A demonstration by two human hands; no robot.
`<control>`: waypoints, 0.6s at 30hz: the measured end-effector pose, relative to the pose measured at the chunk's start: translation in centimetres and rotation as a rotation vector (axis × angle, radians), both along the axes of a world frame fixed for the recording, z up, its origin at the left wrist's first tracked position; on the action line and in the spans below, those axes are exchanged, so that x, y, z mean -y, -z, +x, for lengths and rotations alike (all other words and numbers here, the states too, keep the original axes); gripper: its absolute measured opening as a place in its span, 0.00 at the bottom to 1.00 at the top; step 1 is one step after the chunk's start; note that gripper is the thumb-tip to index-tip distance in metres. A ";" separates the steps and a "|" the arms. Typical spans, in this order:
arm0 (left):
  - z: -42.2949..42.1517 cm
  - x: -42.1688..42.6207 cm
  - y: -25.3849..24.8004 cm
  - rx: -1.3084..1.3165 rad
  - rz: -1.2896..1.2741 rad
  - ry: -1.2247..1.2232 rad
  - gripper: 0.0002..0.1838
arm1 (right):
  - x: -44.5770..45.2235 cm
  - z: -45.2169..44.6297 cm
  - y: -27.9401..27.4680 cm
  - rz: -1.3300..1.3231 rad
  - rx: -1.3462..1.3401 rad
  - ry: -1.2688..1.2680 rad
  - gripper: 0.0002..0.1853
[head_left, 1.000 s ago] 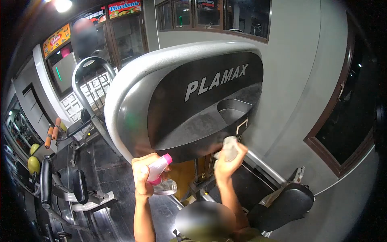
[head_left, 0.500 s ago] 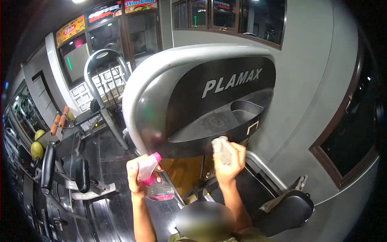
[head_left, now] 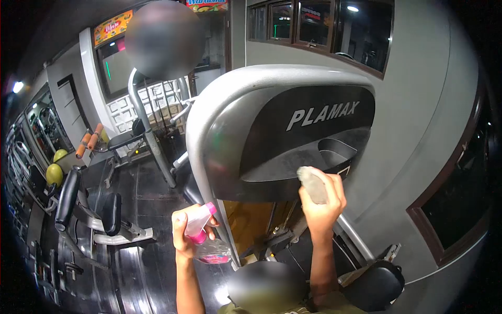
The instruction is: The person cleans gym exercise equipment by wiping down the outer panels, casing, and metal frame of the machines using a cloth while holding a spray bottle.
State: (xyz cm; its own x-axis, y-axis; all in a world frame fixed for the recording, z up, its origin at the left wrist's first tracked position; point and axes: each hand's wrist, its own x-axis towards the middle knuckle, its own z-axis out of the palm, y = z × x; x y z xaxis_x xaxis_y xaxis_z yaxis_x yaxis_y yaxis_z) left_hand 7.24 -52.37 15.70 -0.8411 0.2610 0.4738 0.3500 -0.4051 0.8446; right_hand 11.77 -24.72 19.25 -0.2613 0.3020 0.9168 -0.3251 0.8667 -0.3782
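Head view: left hand [head_left: 183, 231] grips a clear, pink-trimmed spray bottle [head_left: 198, 229], right hand [head_left: 325, 210] a greyish cloth [head_left: 312, 187].

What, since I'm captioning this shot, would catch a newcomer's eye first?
The big silver-and-black machine marked PLAMAX dominates the middle. In front of its lower part, the left hand grips a pink-tipped spray bottle, and the right hand holds what looks like a pale cloth. At the far left, two yellow-green balls stand out.
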 end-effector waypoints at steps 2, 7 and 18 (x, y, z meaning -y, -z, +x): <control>0.2 -0.5 -0.6 -0.005 0.019 0.007 0.36 | 2.1 0.4 -2.5 0.097 0.176 -0.183 0.22; 0.5 -1.1 -2.3 -0.043 -0.040 0.019 0.36 | 4.8 -1.0 -6.9 0.349 0.517 -0.302 0.14; 0.3 -0.6 -3.5 -0.118 -0.075 -0.020 0.36 | -1.4 -3.9 -10.0 0.510 0.621 -0.440 0.12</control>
